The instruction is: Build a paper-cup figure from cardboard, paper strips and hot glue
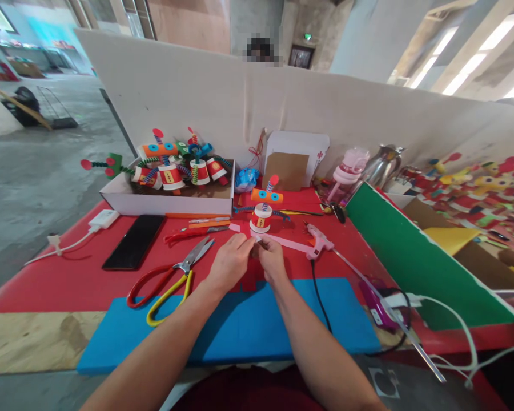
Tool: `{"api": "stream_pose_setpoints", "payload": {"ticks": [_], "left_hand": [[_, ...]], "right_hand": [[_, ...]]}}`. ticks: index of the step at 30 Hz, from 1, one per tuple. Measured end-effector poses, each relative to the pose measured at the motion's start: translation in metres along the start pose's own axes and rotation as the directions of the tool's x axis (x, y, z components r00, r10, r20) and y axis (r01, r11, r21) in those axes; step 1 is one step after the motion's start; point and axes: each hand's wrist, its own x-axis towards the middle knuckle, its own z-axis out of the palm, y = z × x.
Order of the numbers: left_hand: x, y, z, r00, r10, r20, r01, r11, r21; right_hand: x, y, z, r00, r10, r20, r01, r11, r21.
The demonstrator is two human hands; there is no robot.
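Observation:
My left hand and my right hand meet at the middle of the red table, fingers pinched together. Between their fingertips shows a small whitish piece, too small to name. Just beyond stands a paper-cup figure with an orange tube head, blue eyes and coiled arms. A pink paper strip stretches from beside my fingers toward a pink glue gun. Red pieces lie beneath my hands, partly hidden. Left of my left hand, large scissors with red and yellow handles lie spread.
A white box holds several cup figures. A black phone, charger and red-handled tool lie left. A blue board lines the front edge. Right are a green panel, a purple power block and cables.

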Motion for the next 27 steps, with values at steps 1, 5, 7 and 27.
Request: {"api": "stream_pose_setpoints", "payload": {"ticks": [1,5,7,27], "left_hand": [[0.001,-0.001,0.0,1.0,-0.02,-0.023,0.019,1.0,-0.019],[0.003,-0.013,-0.003,0.969,-0.202,-0.144,0.179,0.971,-0.157],[0.003,-0.018,-0.004,0.955,-0.267,-0.132,0.237,0.95,-0.202],[0.001,-0.003,-0.003,0.984,-0.156,-0.083,0.149,0.985,-0.085]], "right_hand": [[0.0,-0.001,0.0,1.0,0.003,0.015,-0.003,1.0,0.011],[-0.002,-0.006,0.001,0.99,0.044,0.133,-0.051,0.997,0.054],[-0.002,-0.007,0.002,0.982,0.054,0.179,-0.065,0.996,0.057],[-0.003,-0.004,0.001,0.996,0.001,0.091,-0.004,0.999,0.035]]}}
